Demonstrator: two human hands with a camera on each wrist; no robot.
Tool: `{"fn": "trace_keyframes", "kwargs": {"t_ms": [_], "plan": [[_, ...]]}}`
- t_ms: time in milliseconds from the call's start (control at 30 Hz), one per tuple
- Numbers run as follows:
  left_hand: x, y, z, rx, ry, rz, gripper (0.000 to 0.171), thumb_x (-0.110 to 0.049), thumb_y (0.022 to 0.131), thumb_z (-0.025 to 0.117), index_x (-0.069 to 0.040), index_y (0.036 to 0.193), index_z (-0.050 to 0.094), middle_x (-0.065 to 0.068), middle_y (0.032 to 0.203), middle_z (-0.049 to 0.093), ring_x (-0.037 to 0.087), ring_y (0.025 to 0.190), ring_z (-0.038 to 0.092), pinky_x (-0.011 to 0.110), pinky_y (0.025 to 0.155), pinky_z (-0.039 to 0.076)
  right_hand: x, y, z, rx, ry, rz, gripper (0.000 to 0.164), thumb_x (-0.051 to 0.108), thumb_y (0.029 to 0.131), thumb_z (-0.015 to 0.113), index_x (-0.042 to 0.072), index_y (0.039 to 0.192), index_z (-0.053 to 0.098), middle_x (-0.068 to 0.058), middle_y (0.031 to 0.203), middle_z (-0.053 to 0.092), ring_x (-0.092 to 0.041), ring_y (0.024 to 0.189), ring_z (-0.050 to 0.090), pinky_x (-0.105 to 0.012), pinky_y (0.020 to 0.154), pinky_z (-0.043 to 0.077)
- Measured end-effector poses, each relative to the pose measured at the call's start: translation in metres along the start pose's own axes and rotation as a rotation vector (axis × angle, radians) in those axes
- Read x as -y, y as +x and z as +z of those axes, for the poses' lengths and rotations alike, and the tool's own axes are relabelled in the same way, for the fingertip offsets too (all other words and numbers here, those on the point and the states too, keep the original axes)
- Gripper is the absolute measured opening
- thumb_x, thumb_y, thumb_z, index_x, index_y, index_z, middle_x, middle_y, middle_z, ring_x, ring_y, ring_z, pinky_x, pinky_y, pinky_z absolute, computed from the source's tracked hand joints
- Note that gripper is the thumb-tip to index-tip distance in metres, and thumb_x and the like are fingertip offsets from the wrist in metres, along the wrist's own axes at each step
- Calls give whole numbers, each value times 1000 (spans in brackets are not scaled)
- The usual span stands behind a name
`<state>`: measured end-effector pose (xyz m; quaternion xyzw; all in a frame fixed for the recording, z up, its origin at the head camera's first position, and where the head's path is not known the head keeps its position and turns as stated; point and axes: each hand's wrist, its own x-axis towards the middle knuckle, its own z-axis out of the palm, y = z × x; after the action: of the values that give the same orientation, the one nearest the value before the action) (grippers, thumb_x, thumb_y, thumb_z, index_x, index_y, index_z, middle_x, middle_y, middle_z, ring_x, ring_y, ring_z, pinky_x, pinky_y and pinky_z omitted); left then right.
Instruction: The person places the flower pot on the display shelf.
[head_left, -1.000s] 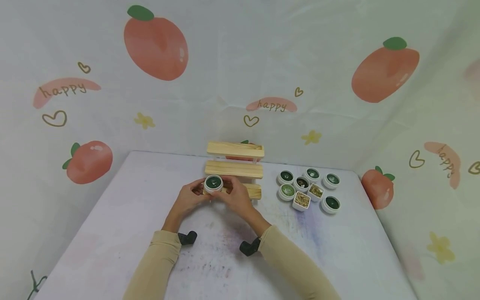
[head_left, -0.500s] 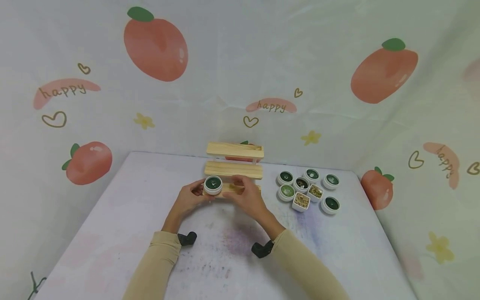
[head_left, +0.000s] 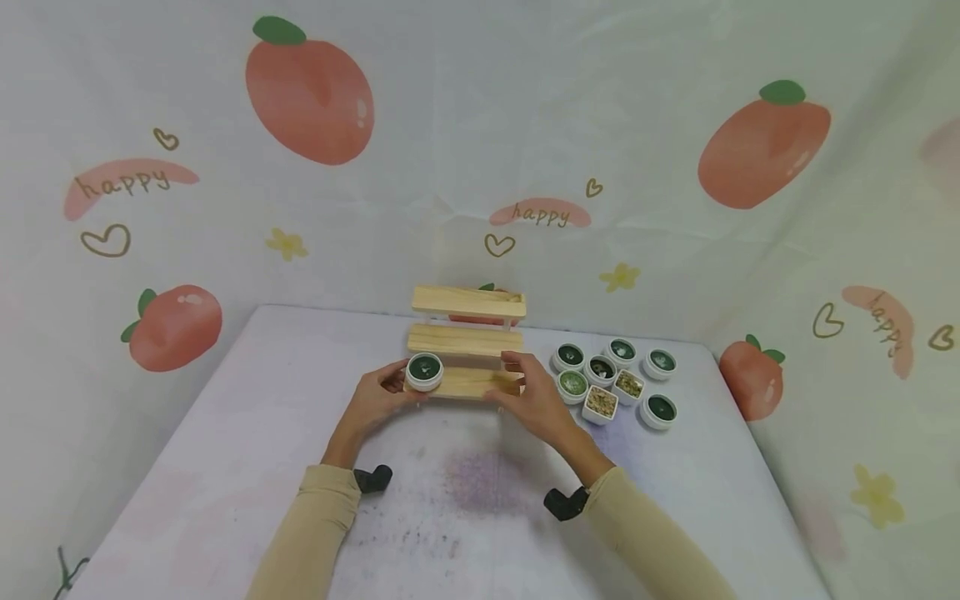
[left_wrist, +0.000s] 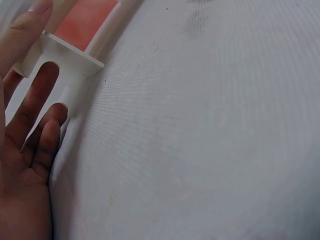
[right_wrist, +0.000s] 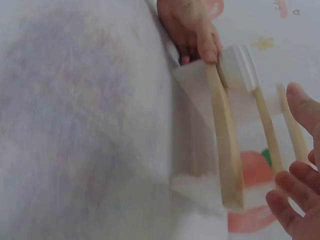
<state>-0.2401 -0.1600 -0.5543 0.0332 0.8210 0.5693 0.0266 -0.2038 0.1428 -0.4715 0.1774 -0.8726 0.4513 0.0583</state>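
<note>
Round white jar with dark-green top (head_left: 424, 372) on left end of slatted pale-wood rack's lowest shelf (head_left: 472, 383). Left hand (head_left: 378, 396) against that end, grip unclear. Right hand (head_left: 538, 402) loosely spread, empty. Careless left-hand release could topple jar.

Left end of bottom plank (head_left: 472, 384) blocked by round tub (head_left: 424, 372) and left hand (head_left: 377, 393). Free stretch between tub and right hand (head_left: 536, 398), reachable from front over tabletop (head_left: 442, 517). Middle plank (head_left: 465, 339) obstructs behind; pot cluster (head_left: 601, 370) crowds right side.
</note>
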Motion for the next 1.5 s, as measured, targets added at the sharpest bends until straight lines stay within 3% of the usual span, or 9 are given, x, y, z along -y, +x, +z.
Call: {"fn": "trace_keyframes", "kwargs": {"t_ms": [733,1100,1333,1500], "plan": [[2,-2,1,-10,37,6,82,-30,71,94,-10,143,60,10,108,68,15,89,58,22,78,49,-50,-37,-73,-163,-86,212,75,19,82,87,-5,142,49,-23,141,54,-41,130,56,-56,103,50],[1,-4,0,-27,46,-14,83,-31,71,94,-11,143,60,10,110,68,14,90,58,22,78,49,-70,-52,-85,-206,-114,213,72,13,81,87,-11,138,51,-30,137,54,-44,126,54,-58,102,48],[2,-3,0,-21,41,-18,83,-32,71,94,-10,143,60,10,110,68,13,90,58,21,78,49,-82,-61,-87,-200,-137,276,75,15,80,87,-12,139,50,-31,139,52,-47,131,50,-59,108,43],[0,-2,-1,-8,11,-9,82,-29,72,94,-11,144,59,10,110,68,16,90,58,21,77,49,-91,-65,-85,-211,-142,302,76,15,78,89,-11,139,51,-30,137,53,-45,128,52,-57,105,44]]}}
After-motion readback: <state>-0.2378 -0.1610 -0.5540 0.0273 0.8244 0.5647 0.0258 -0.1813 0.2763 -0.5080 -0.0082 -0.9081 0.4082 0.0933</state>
